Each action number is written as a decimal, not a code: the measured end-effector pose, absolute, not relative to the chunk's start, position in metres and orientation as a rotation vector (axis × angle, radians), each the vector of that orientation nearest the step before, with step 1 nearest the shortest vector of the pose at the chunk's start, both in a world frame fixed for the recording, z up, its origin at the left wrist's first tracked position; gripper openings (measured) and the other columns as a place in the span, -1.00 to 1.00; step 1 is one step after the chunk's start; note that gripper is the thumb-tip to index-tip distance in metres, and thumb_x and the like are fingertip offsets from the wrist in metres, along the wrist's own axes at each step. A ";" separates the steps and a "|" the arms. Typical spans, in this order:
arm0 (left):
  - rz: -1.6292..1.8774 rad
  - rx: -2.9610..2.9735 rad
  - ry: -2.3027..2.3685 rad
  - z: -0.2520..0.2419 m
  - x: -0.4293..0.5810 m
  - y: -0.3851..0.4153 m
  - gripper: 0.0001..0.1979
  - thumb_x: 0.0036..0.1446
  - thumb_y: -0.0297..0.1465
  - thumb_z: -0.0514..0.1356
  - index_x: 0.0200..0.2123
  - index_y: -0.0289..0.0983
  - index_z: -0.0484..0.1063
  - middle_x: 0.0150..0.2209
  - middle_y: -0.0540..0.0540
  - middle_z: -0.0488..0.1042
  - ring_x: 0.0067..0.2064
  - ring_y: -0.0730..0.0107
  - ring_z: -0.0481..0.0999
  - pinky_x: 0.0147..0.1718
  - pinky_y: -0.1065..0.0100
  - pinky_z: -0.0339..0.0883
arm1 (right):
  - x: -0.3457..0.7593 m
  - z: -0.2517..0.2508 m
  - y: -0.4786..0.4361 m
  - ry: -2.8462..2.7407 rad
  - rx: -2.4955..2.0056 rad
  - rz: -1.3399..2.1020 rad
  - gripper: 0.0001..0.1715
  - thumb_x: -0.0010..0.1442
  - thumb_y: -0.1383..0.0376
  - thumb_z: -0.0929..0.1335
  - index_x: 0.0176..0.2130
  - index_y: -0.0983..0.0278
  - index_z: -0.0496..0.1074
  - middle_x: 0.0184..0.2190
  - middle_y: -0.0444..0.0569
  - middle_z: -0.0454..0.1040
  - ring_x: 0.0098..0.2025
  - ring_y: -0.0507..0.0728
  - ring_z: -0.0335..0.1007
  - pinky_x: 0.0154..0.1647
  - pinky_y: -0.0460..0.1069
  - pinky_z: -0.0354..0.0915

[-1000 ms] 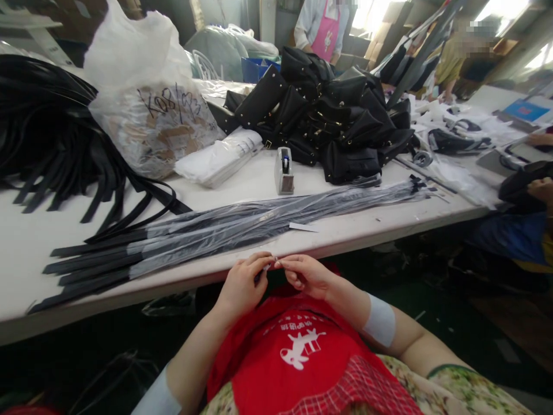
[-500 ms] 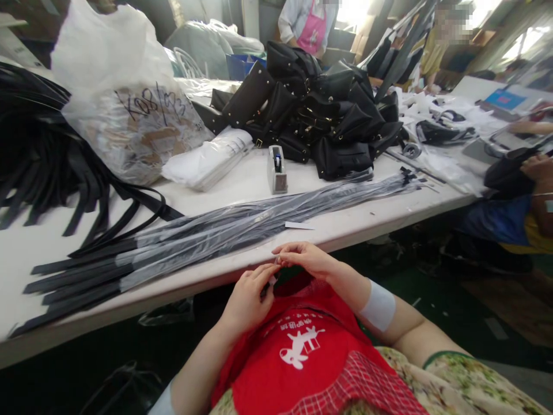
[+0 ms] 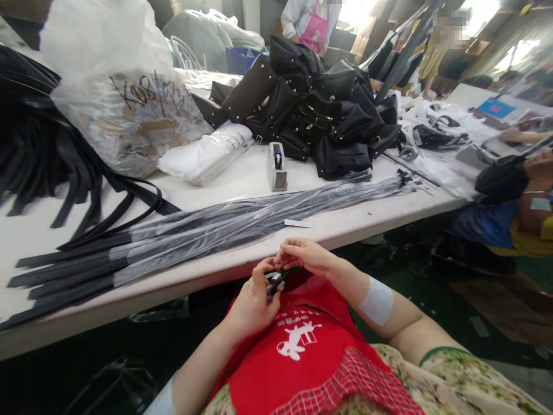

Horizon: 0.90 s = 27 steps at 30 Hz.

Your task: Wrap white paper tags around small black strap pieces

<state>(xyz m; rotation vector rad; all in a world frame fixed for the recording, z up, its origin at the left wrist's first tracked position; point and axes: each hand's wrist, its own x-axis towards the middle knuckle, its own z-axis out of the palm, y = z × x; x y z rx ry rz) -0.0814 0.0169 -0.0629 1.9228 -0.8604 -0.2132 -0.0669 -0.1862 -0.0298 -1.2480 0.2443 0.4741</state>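
Observation:
My left hand [image 3: 250,302] is curled around a small black and silvery object [image 3: 273,285], whose kind I cannot make out. Its fingertips meet those of my right hand [image 3: 307,256] just off the table's front edge, above my red apron [image 3: 276,369]. Thumb and finger of the right hand are pinched together; whatever is between them is too small to name. On the table beyond both hands lie black straps [image 3: 224,222] bundled in clear plastic sleeves. A thin white strip [image 3: 298,223] rests against the bundle's near side.
Behind the straps stands a grey tape dispenser [image 3: 277,167], with a heap of black bags [image 3: 319,109] further back. White plastic packets [image 3: 207,153], a large marked bag [image 3: 125,109] and loose black straps [image 3: 38,144] occupy the left. A person in a pink apron [image 3: 315,29] stands across.
My left hand has turned, and the dark object in it now shows more. The right hand stays pinched near the left fingertips. The view has shifted slightly.

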 end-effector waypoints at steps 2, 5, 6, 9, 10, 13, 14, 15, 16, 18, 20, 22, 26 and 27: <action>-0.256 1.903 -0.800 -0.066 -0.085 0.015 -0.49 0.14 -0.49 0.12 0.09 -0.20 -0.06 -0.24 -0.08 0.45 -0.31 0.34 0.53 -0.33 0.33 0.39 | -0.068 -0.032 -0.183 0.231 -1.266 0.465 -0.51 0.02 -0.06 0.50 -0.39 0.29 0.41 -0.37 -0.07 0.63 -0.29 0.04 0.57 -0.30 -0.12 0.41; -0.290 1.878 -0.743 -0.065 -0.087 0.012 -0.44 0.14 -0.48 0.11 0.13 -0.21 -0.11 -0.39 0.06 0.39 -0.47 0.43 0.45 -0.41 0.38 0.33 | -0.072 -0.035 -0.177 0.225 -1.298 0.458 -0.50 0.03 -0.08 0.49 -0.38 0.28 0.40 -0.37 -0.07 0.63 -0.26 0.06 0.57 -0.26 -0.08 0.40; -0.295 1.862 -0.730 -0.065 -0.087 0.012 -0.43 0.14 -0.48 0.11 0.13 -0.20 -0.12 -0.35 0.03 0.40 -0.45 0.44 0.47 -0.40 0.38 0.34 | -0.073 -0.036 -0.176 0.221 -1.313 0.458 -0.50 0.04 -0.09 0.49 -0.38 0.28 0.40 -0.37 -0.07 0.63 -0.26 0.07 0.57 -0.24 -0.07 0.40; -0.317 1.800 -0.708 -0.066 -0.085 0.011 -0.44 0.13 -0.49 0.10 0.11 -0.18 -0.12 -0.13 -0.14 0.45 -0.31 0.39 0.56 -0.30 0.32 0.42 | -0.078 -0.036 -0.173 0.192 -1.352 0.443 -0.49 0.02 -0.09 0.49 -0.38 0.28 0.40 -0.37 -0.06 0.62 -0.29 0.06 0.56 -0.20 -0.03 0.40; -0.329 1.784 -0.707 -0.068 -0.084 0.011 -0.45 0.13 -0.49 0.10 0.11 -0.17 -0.12 -0.06 -0.20 0.44 -0.25 0.36 0.58 -0.25 0.28 0.43 | -0.079 -0.036 -0.173 0.178 -1.362 0.439 -0.49 0.02 -0.09 0.49 -0.38 0.28 0.40 -0.37 -0.06 0.62 -0.30 0.06 0.55 -0.17 -0.02 0.41; -0.379 1.753 -0.704 -0.073 -0.083 0.012 -0.44 0.13 -0.48 0.11 0.12 -0.16 -0.12 0.05 -0.26 0.40 -0.12 0.28 0.59 -0.14 0.18 0.45 | -0.082 -0.033 -0.172 0.160 -1.399 0.435 -0.49 0.02 -0.09 0.49 -0.38 0.29 0.40 -0.37 -0.06 0.62 -0.29 0.07 0.55 -0.14 0.01 0.42; -0.390 1.757 -0.699 -0.074 -0.082 0.013 -0.43 0.13 -0.47 0.12 0.13 -0.15 -0.12 0.06 -0.27 0.39 -0.10 0.26 0.59 -0.12 0.16 0.45 | -0.083 -0.032 -0.173 0.165 -1.412 0.438 -0.48 0.02 -0.10 0.49 -0.38 0.29 0.40 -0.38 -0.06 0.61 -0.30 0.07 0.54 -0.16 0.00 0.42; -0.396 1.769 -0.692 -0.075 -0.082 0.013 -0.42 0.13 -0.46 0.12 0.13 -0.16 -0.13 0.07 -0.27 0.39 -0.10 0.25 0.58 -0.11 0.14 0.44 | -0.084 -0.031 -0.173 0.170 -1.422 0.441 -0.48 0.02 -0.10 0.48 -0.38 0.29 0.40 -0.38 -0.06 0.61 -0.30 0.07 0.54 -0.17 0.00 0.42; -0.401 1.786 -0.683 -0.075 -0.081 0.014 -0.42 0.13 -0.46 0.13 0.13 -0.16 -0.12 0.07 -0.27 0.39 -0.11 0.24 0.58 -0.11 0.13 0.44 | -0.085 -0.030 -0.174 0.173 -1.428 0.444 -0.47 0.02 -0.11 0.48 -0.39 0.28 0.39 -0.39 -0.06 0.61 -0.31 0.07 0.54 -0.19 0.00 0.42; -0.413 1.836 -0.664 -0.073 -0.079 0.015 -0.49 0.12 -0.43 0.15 0.09 -0.19 -0.01 0.03 -0.25 0.41 -0.12 0.22 0.56 -0.11 0.13 0.43 | -0.087 -0.029 -0.174 0.165 -1.437 0.446 -0.48 0.04 -0.11 0.47 -0.39 0.28 0.38 -0.38 -0.05 0.62 -0.33 0.07 0.54 -0.19 0.01 0.42; -0.436 1.895 -0.658 -0.069 -0.077 0.015 -0.62 0.12 -0.41 0.17 0.00 -0.22 0.16 -0.06 -0.19 0.47 -0.14 0.21 0.54 -0.12 0.15 0.41 | -0.091 -0.028 -0.174 0.142 -1.455 0.431 -0.50 0.07 -0.09 0.45 -0.38 0.28 0.38 -0.38 -0.05 0.62 -0.32 0.07 0.54 -0.16 0.02 0.42; -0.458 1.946 -0.648 -0.067 -0.076 0.015 -0.77 0.12 -0.40 0.17 -0.12 -0.23 0.30 -0.16 -0.15 0.50 -0.18 0.21 0.52 -0.16 0.17 0.39 | -0.096 -0.028 -0.173 0.115 -1.498 0.397 -0.53 0.11 -0.07 0.44 -0.37 0.27 0.38 -0.37 -0.04 0.61 -0.29 0.08 0.54 -0.15 0.02 0.41; -0.495 1.958 -0.587 -0.067 -0.083 0.012 -0.87 0.11 -0.41 0.15 -0.23 -0.25 0.37 -0.23 -0.14 0.50 -0.21 0.22 0.50 -0.16 0.18 0.39 | -0.106 -0.030 -0.169 0.098 -1.583 0.373 -0.64 0.19 0.02 0.39 -0.36 0.25 0.38 -0.35 -0.04 0.60 -0.28 0.10 0.53 -0.20 0.02 0.44; -0.522 1.940 -0.562 -0.067 -0.087 0.011 -0.84 0.10 -0.42 0.15 -0.20 -0.26 0.37 -0.21 -0.15 0.51 -0.19 0.21 0.51 -0.14 0.17 0.39 | -0.109 -0.031 -0.168 0.108 -1.600 0.380 -0.69 0.21 0.06 0.38 -0.36 0.25 0.38 -0.36 -0.04 0.60 -0.29 0.10 0.53 -0.21 0.03 0.44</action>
